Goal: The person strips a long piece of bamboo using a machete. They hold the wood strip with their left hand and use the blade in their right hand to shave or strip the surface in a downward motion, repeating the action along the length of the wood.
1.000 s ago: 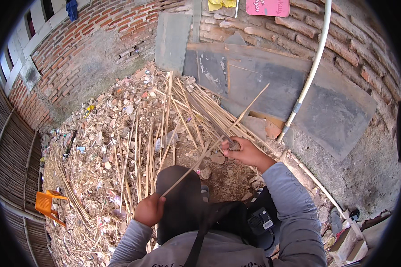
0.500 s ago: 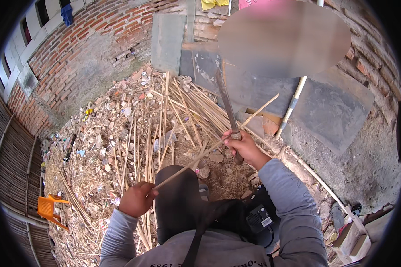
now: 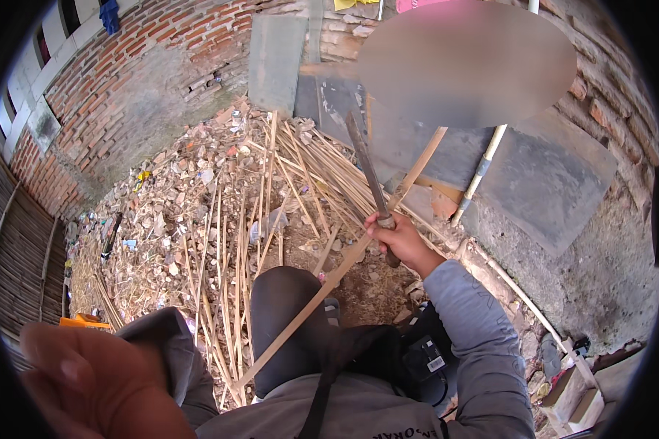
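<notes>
Strip (image 3: 311,304), knife (image 3: 368,164) clamped in right hand (image 3: 403,243); left hand (image 3: 102,380) well apart, grip unclear.

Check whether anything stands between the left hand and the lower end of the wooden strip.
In this view, only the person's own left sleeve lies between the left hand, raised near the camera, and the lower end of the wooden strip. Loose strips show on the ground beneath; nothing else visibly blocks the way.
</notes>
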### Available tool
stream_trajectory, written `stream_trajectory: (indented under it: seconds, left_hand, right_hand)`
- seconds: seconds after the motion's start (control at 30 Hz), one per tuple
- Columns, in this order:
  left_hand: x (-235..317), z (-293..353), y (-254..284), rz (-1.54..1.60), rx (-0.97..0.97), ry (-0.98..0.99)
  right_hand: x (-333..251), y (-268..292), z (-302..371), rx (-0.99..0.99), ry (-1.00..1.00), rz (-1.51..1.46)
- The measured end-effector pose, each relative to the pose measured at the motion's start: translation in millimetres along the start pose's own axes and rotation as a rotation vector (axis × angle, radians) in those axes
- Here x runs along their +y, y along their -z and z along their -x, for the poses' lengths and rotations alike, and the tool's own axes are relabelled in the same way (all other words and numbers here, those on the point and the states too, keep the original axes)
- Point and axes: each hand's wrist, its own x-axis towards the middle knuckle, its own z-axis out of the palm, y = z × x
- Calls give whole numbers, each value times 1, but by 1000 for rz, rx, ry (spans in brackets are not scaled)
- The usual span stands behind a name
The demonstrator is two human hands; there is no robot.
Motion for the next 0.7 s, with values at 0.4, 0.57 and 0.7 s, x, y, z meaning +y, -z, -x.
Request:
stream_trajectory:
  seconds: [0.4,0.57,0.7]
  left_hand:
    - [16,16,-14,-439,209,197]
    - [10,15,-10,-424,214,181]
    - [3,18,-20,-415,209,204]
  right_hand:
    - [4,1,-1,0,-33,16]
    - [2,-6,-3,-9,-42,21]
    - [8,2,-3,-14,-50,36]
